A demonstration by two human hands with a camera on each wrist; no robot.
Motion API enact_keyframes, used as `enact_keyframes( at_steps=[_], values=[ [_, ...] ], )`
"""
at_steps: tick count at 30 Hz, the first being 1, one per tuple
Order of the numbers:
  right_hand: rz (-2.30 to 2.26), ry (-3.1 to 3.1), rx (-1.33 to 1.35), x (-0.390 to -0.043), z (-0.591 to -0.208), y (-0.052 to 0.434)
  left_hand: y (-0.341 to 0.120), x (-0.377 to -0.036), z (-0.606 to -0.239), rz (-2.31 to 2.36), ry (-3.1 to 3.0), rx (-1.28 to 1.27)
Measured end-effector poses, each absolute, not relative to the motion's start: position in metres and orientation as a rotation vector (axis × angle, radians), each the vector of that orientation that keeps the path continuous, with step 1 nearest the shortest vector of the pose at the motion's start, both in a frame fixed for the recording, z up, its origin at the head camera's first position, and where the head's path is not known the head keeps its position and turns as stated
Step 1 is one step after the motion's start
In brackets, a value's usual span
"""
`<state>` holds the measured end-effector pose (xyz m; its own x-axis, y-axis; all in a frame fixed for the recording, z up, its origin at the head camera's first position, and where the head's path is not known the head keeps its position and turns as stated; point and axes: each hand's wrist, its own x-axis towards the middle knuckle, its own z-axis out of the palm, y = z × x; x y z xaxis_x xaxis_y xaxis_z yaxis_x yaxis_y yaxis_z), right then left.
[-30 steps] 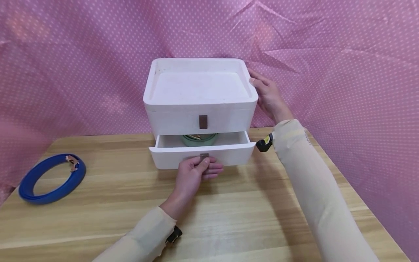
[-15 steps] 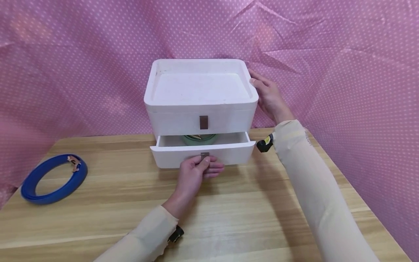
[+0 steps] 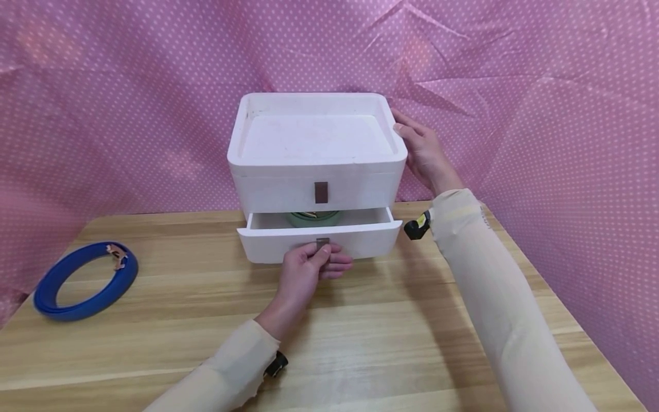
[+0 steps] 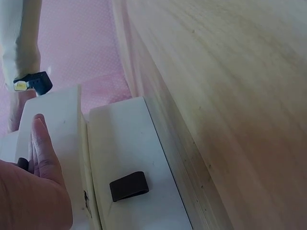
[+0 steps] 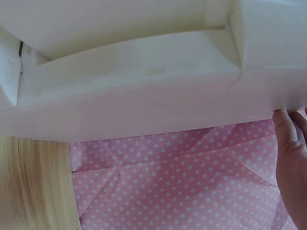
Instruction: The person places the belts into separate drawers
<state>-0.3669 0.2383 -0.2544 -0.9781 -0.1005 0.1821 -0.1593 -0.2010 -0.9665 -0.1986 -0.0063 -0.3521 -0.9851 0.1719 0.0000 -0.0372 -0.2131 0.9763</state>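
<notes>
- Head view: a white box with two drawers stands at the back of the wooden table. The bottom drawer sticks out only a little way. Inside it you can see a bit of a green belt, rolled up. So the green belt is already in, and the drawer is nearly closed but not all the way.
- Head view again: the left hand pinches the small dark tab on the front of the bottom drawer, thumb on top and fingers curled under. The right hand lies flat against the right side of the box, fingers straight, keeping it steady. The top drawer is shut.
- Far to the left on the table lies a blue belt, coiled in a ring, well apart from the box (nobody is touching it, so it looks like that one is not put away yet).
- Left wrist view: the left hand is close to the white drawer fronts, and the dark tab of the top drawer shows beside it. The pinch itself is hidden here.
- Right wrist view: the right hand has its fingertips touching the white side of the box, with pink dotted cloth behind.
</notes>
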Motion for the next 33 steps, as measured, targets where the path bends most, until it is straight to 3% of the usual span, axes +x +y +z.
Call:
enact_keyframes(
  at_steps=[33],
  values=[
    [2.424,-1.922,0.286,-0.367,-0.254,0.237,-0.010,-0.212,-0.356,2.325,1.938,0.219]
  ],
)
